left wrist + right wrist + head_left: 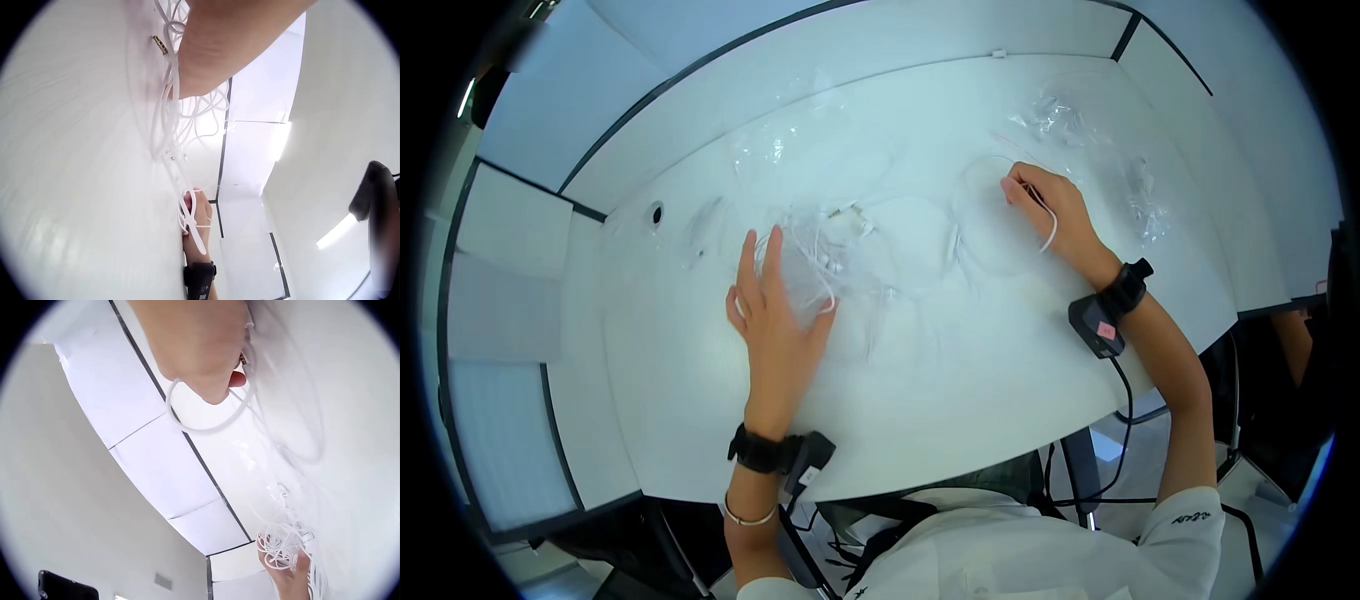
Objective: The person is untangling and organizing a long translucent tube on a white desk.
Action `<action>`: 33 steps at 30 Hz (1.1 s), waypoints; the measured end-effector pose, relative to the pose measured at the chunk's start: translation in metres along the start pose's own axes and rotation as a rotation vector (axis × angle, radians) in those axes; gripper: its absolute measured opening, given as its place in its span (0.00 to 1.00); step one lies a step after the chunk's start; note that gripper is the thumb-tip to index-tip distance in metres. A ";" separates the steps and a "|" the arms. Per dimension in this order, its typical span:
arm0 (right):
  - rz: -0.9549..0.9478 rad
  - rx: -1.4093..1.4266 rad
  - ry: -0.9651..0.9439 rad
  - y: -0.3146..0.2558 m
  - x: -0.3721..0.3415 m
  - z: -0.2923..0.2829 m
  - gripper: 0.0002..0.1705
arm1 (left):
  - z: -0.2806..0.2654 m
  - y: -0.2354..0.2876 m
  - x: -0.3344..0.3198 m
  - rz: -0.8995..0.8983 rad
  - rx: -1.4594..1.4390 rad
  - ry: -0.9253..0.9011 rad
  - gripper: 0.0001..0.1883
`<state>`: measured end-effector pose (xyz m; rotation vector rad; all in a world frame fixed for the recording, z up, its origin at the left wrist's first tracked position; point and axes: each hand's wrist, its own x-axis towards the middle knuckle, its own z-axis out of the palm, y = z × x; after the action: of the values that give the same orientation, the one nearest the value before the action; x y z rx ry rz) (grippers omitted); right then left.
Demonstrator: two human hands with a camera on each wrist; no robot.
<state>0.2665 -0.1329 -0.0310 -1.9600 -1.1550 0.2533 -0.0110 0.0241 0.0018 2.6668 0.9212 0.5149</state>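
A tangle of white cables (825, 250) lies at the left hand (778, 320), between its thumb and spread fingers. Loops of it (278, 550) cross the left fingers in the right wrist view. Gold-coloured plug ends (836, 212) show beside the tangle, one (160, 45) close to the left hand (225, 44). Further right, the right hand (1055, 215) has its fingers curled round a white cable (1052, 232), which forms a loop (206, 430) below the hand (194, 350). A small metal part (243, 359) shows at its fingertips.
Clear plastic bags lie on the white table (880, 400): one (775, 150) behind the left hand, others (1055, 118) (1145, 205) at the back right and right. A round hole (657, 214) is at the left. White partitions (880, 40) stand behind the table.
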 end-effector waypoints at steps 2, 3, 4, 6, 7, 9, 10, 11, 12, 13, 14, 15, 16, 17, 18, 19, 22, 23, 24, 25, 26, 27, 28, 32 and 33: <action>0.008 0.010 -0.007 -0.003 0.002 -0.001 0.14 | 0.000 0.001 0.002 -0.009 -0.002 -0.011 0.44; 0.013 0.014 -0.015 -0.005 0.002 -0.002 0.14 | -0.002 0.000 0.001 -0.014 -0.004 -0.018 0.44; -0.009 -0.020 -0.023 -0.007 0.004 -0.003 0.12 | -0.002 0.000 0.002 -0.022 -0.006 -0.015 0.44; -0.026 -0.045 -0.074 -0.012 0.007 -0.002 0.12 | -0.001 -0.002 0.001 -0.037 -0.038 -0.029 0.44; -0.028 -0.054 -0.095 -0.015 0.007 -0.002 0.12 | -0.003 -0.002 0.000 -0.040 -0.051 -0.042 0.44; -0.066 -0.094 -0.100 -0.018 0.006 0.003 0.11 | -0.005 -0.004 -0.005 -0.053 -0.071 -0.055 0.45; -0.064 -0.103 -0.118 -0.021 0.005 0.002 0.10 | -0.005 -0.004 -0.007 -0.064 -0.080 -0.059 0.45; -0.062 -0.112 -0.131 -0.022 0.004 0.003 0.10 | -0.005 -0.003 -0.009 -0.071 -0.088 -0.062 0.46; -0.074 -0.106 -0.117 -0.021 0.004 0.003 0.09 | -0.005 -0.002 -0.008 -0.086 -0.100 -0.067 0.46; -0.067 -0.101 -0.116 -0.021 0.007 0.003 0.09 | -0.006 -0.003 -0.007 -0.087 -0.103 -0.070 0.46; -0.061 -0.097 -0.113 -0.022 0.008 0.002 0.09 | -0.006 -0.004 -0.006 -0.086 -0.105 -0.071 0.46; -0.057 -0.092 -0.111 -0.023 0.009 0.002 0.09 | -0.007 -0.004 -0.006 -0.085 -0.107 -0.070 0.46; -0.058 -0.082 -0.107 -0.024 0.011 0.002 0.09 | -0.007 -0.003 -0.005 -0.099 -0.103 -0.083 0.46; -0.045 -0.074 -0.111 -0.024 0.010 0.002 0.10 | -0.008 -0.003 -0.006 -0.096 -0.096 -0.091 0.46; -0.036 -0.064 -0.111 -0.023 0.011 0.003 0.10 | -0.009 -0.004 -0.006 -0.090 -0.086 -0.095 0.45; -0.024 -0.055 -0.106 -0.022 0.011 0.003 0.10 | -0.008 -0.005 -0.006 -0.080 -0.076 -0.099 0.45; -0.037 -0.063 -0.107 -0.023 0.012 0.003 0.11 | -0.008 -0.005 -0.006 -0.068 -0.093 -0.090 0.44; -0.042 -0.061 -0.107 -0.023 0.012 0.003 0.11 | -0.008 -0.006 -0.007 -0.062 -0.097 -0.087 0.44; -0.038 -0.086 -0.112 -0.021 0.011 0.002 0.12 | -0.006 -0.007 -0.008 -0.044 -0.100 -0.065 0.44; -0.043 -0.083 -0.106 -0.020 0.012 0.003 0.12 | -0.005 -0.008 -0.008 -0.038 -0.089 -0.060 0.44; -0.048 -0.081 -0.099 -0.020 0.011 0.003 0.12 | -0.005 -0.008 -0.008 -0.033 -0.077 -0.055 0.43; -0.053 -0.081 -0.100 -0.019 0.010 0.002 0.12 | -0.005 -0.007 -0.009 -0.034 -0.069 -0.050 0.43; -0.047 -0.051 -0.086 -0.019 0.011 0.003 0.12 | -0.007 -0.006 -0.008 -0.041 -0.072 -0.047 0.42; -0.061 -0.075 -0.065 -0.011 0.011 0.008 0.13 | -0.004 -0.011 -0.008 -0.016 -0.057 -0.027 0.42; -0.072 -0.074 -0.052 -0.011 0.012 0.007 0.13 | -0.004 -0.010 -0.007 -0.011 -0.051 -0.018 0.42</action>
<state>0.2627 -0.1166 -0.0245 -1.9818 -1.2819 0.2283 -0.0231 0.0283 0.0001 2.6147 0.9049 0.5042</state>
